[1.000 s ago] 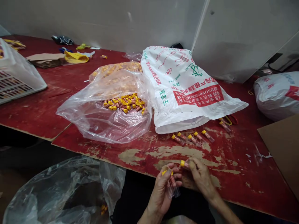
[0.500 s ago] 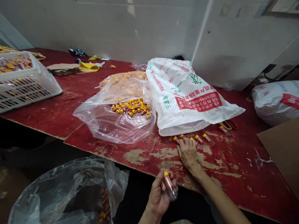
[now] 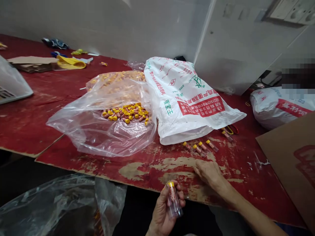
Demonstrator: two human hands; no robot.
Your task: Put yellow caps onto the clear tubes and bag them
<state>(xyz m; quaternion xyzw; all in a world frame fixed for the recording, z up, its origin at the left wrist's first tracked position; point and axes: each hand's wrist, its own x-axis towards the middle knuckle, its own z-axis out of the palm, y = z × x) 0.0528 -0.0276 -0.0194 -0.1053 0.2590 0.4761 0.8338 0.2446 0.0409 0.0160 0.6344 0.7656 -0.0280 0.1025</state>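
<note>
My left hand [image 3: 163, 205], low in the middle, is closed around a bundle of clear plastic tubes [image 3: 173, 200] with pinkish-red contents; a yellow cap shows at the top. Over the table's front part, my right hand [image 3: 209, 172] has its fingers curled under. Whatever it may hold is hidden beneath the knuckles. Just beyond it lie several loose capped tubes [image 3: 198, 149], in front of a white printed sack [image 3: 187, 101]. Left of that sack, an open clear plastic bag [image 3: 98, 131] contains a pile of small yellow-capped tubes [image 3: 128, 112].
A large clear bag [image 3: 49, 203] sits below the table edge at lower left. A cardboard box [image 3: 285, 157] stands at right, with another white sack [image 3: 278, 105] behind it. A white crate [image 3: 14, 82], flattened cardboard [image 3: 34, 63] and yellow cloth [image 3: 71, 62] lie left.
My right hand has drawn back from the row of loose tubes toward me, and the row's leftmost tube is gone. My left hand keeps its bundle. The view has turned rightward.
</note>
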